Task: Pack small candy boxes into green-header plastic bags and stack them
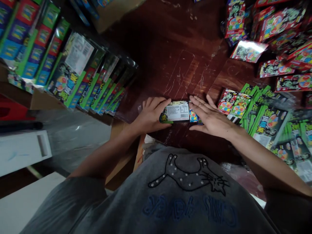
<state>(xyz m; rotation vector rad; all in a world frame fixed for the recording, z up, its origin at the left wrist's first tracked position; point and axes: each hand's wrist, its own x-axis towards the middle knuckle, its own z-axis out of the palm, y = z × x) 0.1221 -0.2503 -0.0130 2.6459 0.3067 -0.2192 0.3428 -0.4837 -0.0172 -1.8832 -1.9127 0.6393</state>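
Note:
A dark flat package (177, 111) with a white label lies on the dark red table in front of my body. My left hand (153, 112) grips its left end, fingers curled over the far edge and thumb along the near edge. At its right end, small blue and purple packets (193, 116) show partly under my right hand (207, 115). That hand lies over them with fingers stretched out and thumb apart. Just right of it sit a red packet (226, 100) and a green packet (240, 104), side by side.
Filled display packs (70, 68) stand in a cardboard box (45, 99) at the left. Red packets (280, 26) are heaped at the upper right of the table (180, 65). Green-edged sleeves (268, 122) lie at the right. Another cardboard box (117, 13) is at the top.

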